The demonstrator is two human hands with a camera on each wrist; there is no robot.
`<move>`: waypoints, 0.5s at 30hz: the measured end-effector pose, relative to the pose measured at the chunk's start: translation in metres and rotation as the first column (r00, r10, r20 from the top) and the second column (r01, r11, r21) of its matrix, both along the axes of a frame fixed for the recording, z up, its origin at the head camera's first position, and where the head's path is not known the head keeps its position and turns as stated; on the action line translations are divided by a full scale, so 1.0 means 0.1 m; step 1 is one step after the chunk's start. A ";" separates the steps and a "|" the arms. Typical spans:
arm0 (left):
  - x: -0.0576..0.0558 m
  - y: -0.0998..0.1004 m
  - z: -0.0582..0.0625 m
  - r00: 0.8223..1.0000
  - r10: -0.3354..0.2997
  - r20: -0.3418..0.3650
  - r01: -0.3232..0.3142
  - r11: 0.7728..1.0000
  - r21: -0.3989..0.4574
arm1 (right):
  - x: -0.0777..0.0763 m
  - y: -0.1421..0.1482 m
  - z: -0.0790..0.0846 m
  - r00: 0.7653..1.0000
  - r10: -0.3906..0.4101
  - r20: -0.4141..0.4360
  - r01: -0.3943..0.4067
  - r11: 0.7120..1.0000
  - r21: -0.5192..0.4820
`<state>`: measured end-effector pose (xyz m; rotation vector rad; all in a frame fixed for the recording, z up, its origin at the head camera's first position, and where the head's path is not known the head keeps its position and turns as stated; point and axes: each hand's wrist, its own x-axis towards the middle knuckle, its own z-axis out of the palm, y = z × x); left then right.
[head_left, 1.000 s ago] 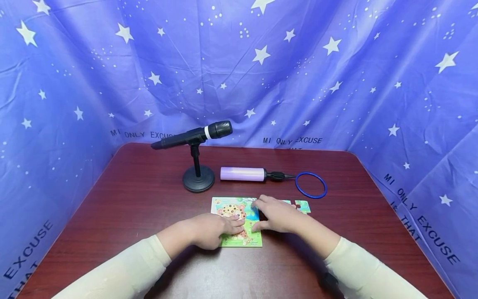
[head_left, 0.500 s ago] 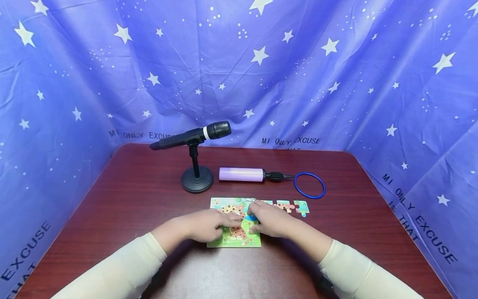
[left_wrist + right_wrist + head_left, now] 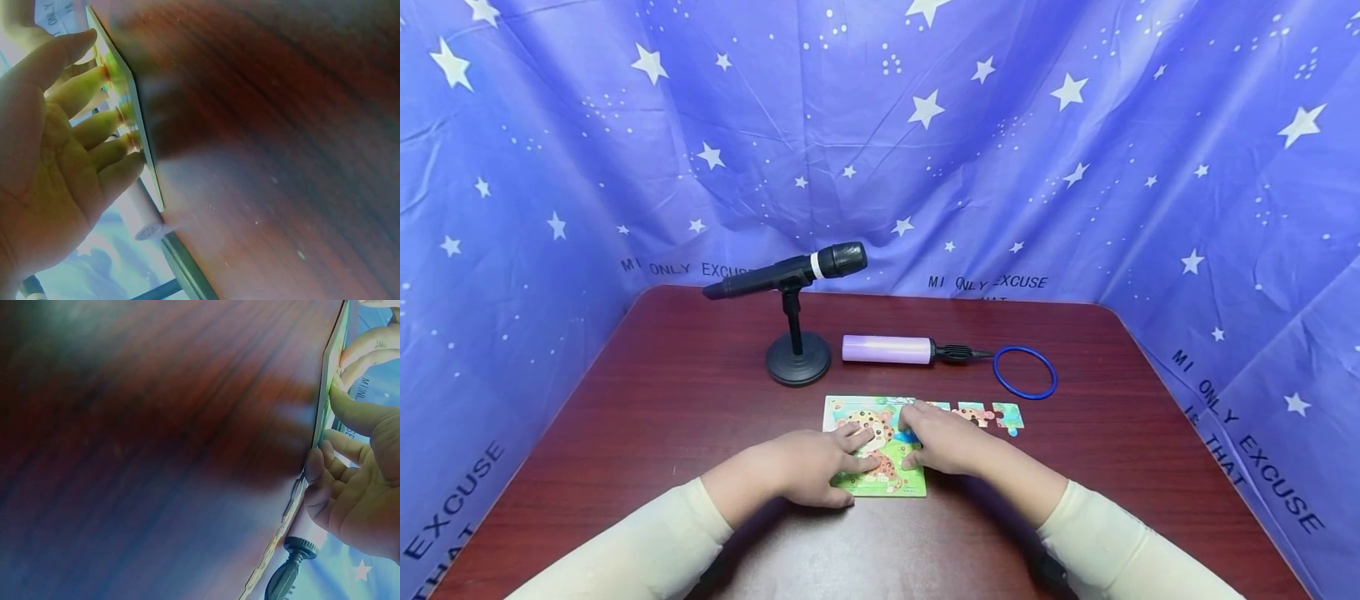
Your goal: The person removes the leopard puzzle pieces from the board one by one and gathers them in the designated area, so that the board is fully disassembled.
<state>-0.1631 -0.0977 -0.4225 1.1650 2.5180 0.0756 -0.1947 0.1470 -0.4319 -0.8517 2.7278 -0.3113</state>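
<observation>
A jigsaw puzzle board [image 3: 901,486] with a spotted cartoon animal on a green and blue ground lies flat on the table. My left hand [image 3: 816,465] rests on its left part, fingers spread; in the left wrist view, fingertips of that hand [image 3: 69,150] touch the board [image 3: 139,106]. At the right edge, my right hand [image 3: 951,442] touches the puzzle with its thumb and fingertips, the thumb apart from the fingers. The right wrist view shows this hand [image 3: 369,481] against the board's edge [image 3: 321,406]. Loose puzzle pieces [image 3: 971,414] lie beyond the right hand, partly hidden by it.
Behind the puzzle lies a lilac hand pump [image 3: 887,350] with a black nozzle end. A blue ring [image 3: 995,367] is at its right. A black microphone [image 3: 775,277] stands on a round-based stand [image 3: 798,360] at the back left. Starry blue curtains enclose the table [image 3: 692,333].
My left fingers have shifted and spread out over the puzzle's left side. My right hand has moved slightly left and down onto the puzzle's edge, uncovering loose pieces behind it.
</observation>
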 end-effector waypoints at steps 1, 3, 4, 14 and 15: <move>0.00 0.00 -0.01 1.000 0.000 -0.005 0.000 1.000 -0.003 | 0.00 0.00 0.00 1.000 -0.005 0.005 0.005 1.000 -0.003; 0.00 0.01 -0.01 1.000 -0.002 -0.012 0.002 1.000 -0.006 | 0.00 0.00 0.00 1.000 -0.013 0.010 0.013 1.000 -0.012; 0.00 0.01 -0.02 1.000 -0.004 -0.014 0.004 1.000 -0.005 | 0.00 0.00 0.00 1.000 -0.018 0.012 0.018 1.000 -0.017; 0.00 0.03 0.02 1.000 -0.006 -0.013 0.005 1.000 -0.025 | -0.01 0.03 -0.03 0.999 -0.030 -0.011 0.030 0.999 -0.029; 0.00 0.03 0.02 1.000 -0.005 -0.012 0.005 1.000 -0.025 | -0.02 0.03 -0.02 1.000 -0.025 -0.012 0.024 0.999 -0.025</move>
